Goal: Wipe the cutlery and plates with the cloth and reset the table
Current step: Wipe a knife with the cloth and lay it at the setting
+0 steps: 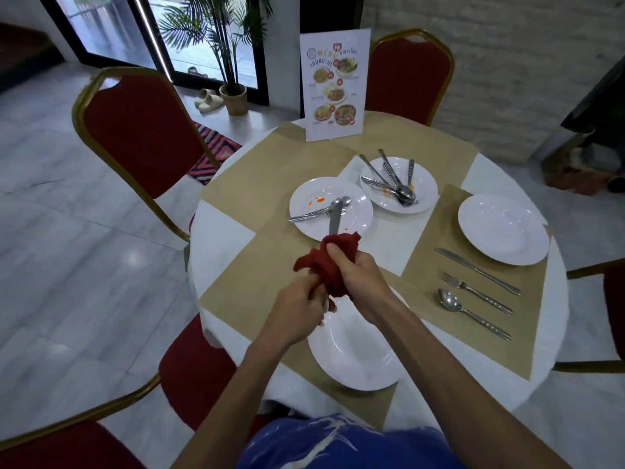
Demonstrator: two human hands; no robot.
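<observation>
Above the table's near side, my right hand [358, 275] is closed around a bunched red cloth [333, 262]. A knife [335, 216] runs through the cloth, its blade sticking out over a stained plate [363, 220] that has a spoon [313, 215] lying on it. My left hand [297, 308] grips the knife's handle end and a fold of cloth. A second dirty plate [427, 179] behind it holds several pieces of cutlery [394, 186]. A clean plate [358, 357] sits below my hands. Another clean plate [504, 230] sits at the right, with a knife [477, 270], fork [477, 292] and spoon [473, 313] laid beside it.
The round table has a white tablecloth [220, 228] with tan placemats [257, 286]. A standing menu card [333, 86] is at the far edge. Red chairs with gold frames [135, 130] surround the table, one [196, 367] right against my left side.
</observation>
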